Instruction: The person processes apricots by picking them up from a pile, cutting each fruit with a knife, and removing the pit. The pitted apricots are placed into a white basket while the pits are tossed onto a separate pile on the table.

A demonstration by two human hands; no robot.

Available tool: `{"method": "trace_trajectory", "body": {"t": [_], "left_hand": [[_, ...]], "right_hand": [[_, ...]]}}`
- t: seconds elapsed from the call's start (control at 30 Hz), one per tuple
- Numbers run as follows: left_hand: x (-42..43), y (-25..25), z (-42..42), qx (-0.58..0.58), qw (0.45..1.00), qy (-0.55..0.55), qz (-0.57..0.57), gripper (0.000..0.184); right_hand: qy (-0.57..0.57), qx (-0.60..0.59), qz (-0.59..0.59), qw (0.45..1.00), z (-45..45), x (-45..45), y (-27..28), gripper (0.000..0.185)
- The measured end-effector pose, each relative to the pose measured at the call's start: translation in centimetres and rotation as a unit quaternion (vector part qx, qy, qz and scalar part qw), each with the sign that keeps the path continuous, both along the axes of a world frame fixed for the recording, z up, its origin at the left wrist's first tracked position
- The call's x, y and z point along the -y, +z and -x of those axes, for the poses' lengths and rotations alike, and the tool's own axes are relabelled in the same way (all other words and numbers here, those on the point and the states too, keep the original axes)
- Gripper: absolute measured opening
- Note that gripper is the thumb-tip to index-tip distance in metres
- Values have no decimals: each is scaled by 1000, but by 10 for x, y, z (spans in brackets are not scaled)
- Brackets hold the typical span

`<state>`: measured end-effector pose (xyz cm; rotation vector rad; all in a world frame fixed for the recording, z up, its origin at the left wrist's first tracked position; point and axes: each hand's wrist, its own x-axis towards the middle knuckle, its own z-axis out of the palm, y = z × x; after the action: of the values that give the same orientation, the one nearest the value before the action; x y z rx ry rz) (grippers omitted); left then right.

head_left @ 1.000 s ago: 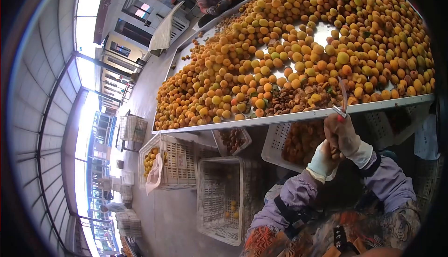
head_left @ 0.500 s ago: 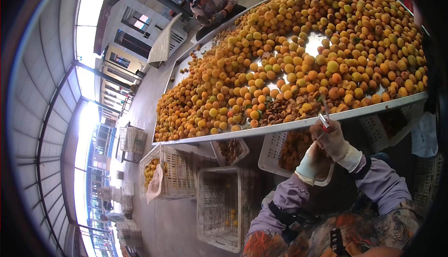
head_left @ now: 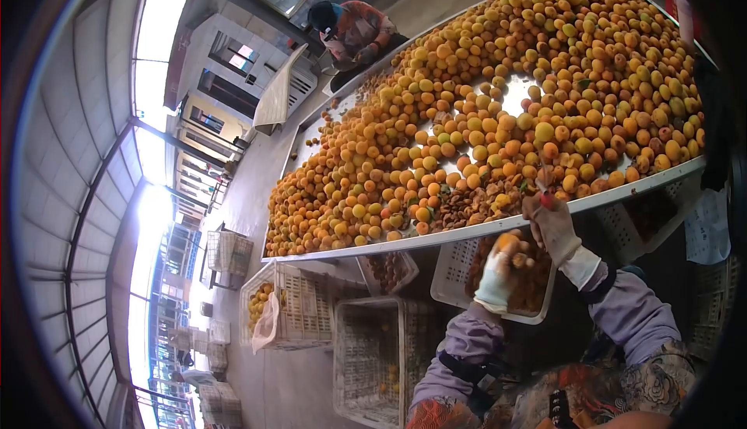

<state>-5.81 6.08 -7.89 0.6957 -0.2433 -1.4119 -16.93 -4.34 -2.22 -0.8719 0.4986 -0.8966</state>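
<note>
My left hand, in a pale glove, is closed around an orange apricot above a white crate of brownish-orange fruit pieces. Just right of it, my gloved right hand grips a small knife with a red handle, at the near rim of the metal table. The knife's thin blade points up toward the fruit and is blurred. Whole apricots cover much of the metal table. A pile of brown pits and scraps lies close to the rim, near my hands.
Below the table stand a crate of yellow fruit, a crate with a few fruits and a small crate of pits. Another person works at the far side. A white sheet hangs at right.
My hands were together at the table rim. Now the left has moved down and left over the crate with the apricot, while the right stays near the rim with the knife.
</note>
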Motion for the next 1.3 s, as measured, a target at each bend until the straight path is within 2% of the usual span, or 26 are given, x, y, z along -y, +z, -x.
{"method": "trace_trajectory", "body": {"t": [0.07,0.1,0.13,0.27,0.33,0.4,0.47,0.5,0.53,0.6,0.63,0.67,0.7,0.73,0.77,0.87,0.93,0.97,1.0,1.07,1.1,1.13,1.2,1.27,1.3], "left_hand": [[6,32,-9,92,990,92,-61,29],[10,34,-20,136,984,102,-59,16],[15,40,-29,146,982,116,-28,14],[43,62,-60,219,954,203,-32,24],[61,64,-78,254,936,242,-38,28],[75,49,-107,365,895,241,-92,31],[95,36,-122,397,858,323,-36,35],[97,38,-127,441,837,319,-60,42],[101,41,-130,442,838,315,-58,42],[107,37,-131,476,799,349,-114,49],[110,33,-133,507,783,353,-71,54],[113,28,-135,544,744,376,-94,53],[114,22,-139,501,783,364,-64,50],[112,37,-126,476,807,341,-72,47],[115,26,-136,533,765,351,-87,45],[116,8,-162,561,768,295,-93,44],[116,23,-147,587,745,306,-75,46],[114,40,-130,579,735,331,-124,47],[114,33,-143,501,808,303,-65,53],[109,58,-127,539,771,319,-114,55],[107,61,-128,472,821,309,-88,57],[104,63,-127,478,815,313,-94,51],[85,77,-114,485,830,257,-97,27],[65,84,-98,526,816,230,-69,23],[51,83,-94,565,803,175,-72,20]], "right_hand": [[10,1,28,1000,-1,-1,-4,24],[17,-25,33,999,0,-2,1,28],[23,-51,36,998,2,-3,5,32],[29,-78,-4,997,7,2,16,31],[22,-88,-86,992,7,4,22,29],[15,-75,-95,992,9,7,23,29],[7,-62,-106,992,12,10,24,29],[0,-60,-106,993,14,12,26,30],[-8,-59,-106,993,16,15,29,31],[-10,-66,-106,992,16,22,27,31],[-11,-75,-108,991,20,24,31,32],[-16,-87,-136,987,25,26,39,23],[-26,-74,-126,989,26,28,39,22],[-35,-63,-116,991,29,30,36,22],[-38,-53,-119,991,32,31,36,21],[-50,-39,-138,988,40,39,43,18],[-56,-16,-141,988,43,42,42,16],[-59,-19,-145,987,45,44,38,16],[-50,-11,-132,990,43,47,32,16],[-40,-3,-122,992,43,47,27,16],[-41,-21,-117,992,43,48,29,17],[-43,-39,-113,992,43,47,32,19],[-52,-78,-117,989,42,47,36,20],[-73,-85,-46,993,42,49,34,20],[-34,-117,-63,991,47,51,36,22]]}}
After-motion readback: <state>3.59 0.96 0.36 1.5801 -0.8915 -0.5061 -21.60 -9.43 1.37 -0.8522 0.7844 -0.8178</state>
